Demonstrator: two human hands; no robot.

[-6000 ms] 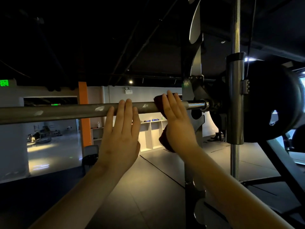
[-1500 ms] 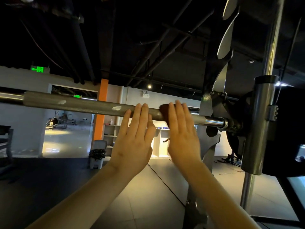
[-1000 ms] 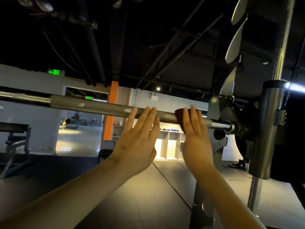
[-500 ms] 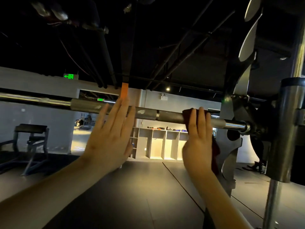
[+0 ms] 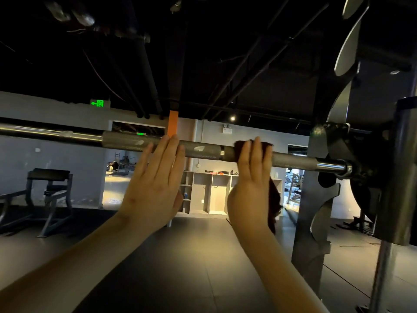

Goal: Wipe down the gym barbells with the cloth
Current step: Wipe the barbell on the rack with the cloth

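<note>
The barbell (image 5: 126, 142) is seen running across the view from left to right, sloping a little down toward the right, where its end is carried at a grey rack upright (image 5: 309, 222). Its middle stretch is rough, dull grey and marked with a few pale patches. The far left stretch and the short piece beside the right collar are smooth and shiny.

The left hand (image 5: 155, 188) is laid flat against the bare bar, with the fingers straight and kept close together. The right hand (image 5: 250, 193) is set further right, apart from the left. Its straight, closed-up fingers are pressed on the dark red cloth (image 5: 274, 199). The cloth is draped over the bar under those fingers and hangs down behind the palm. Neither thumb can be made out.

A dark weight plate (image 5: 365, 188) is hung beyond the upright, and a thick steel post (image 5: 401, 177) is seen at the right edge. The room is dim, under a black ceiling crossed by pipes. The floor (image 5: 191, 256) is dark and smooth and is lit warmly in patches. A padded bench (image 5: 49, 195) is placed at the left, and open shelves (image 5: 209, 193) are set against the grey back wall. An orange pillar (image 5: 173, 126) and a green exit sign (image 5: 97, 103) are seen above the bar.
</note>
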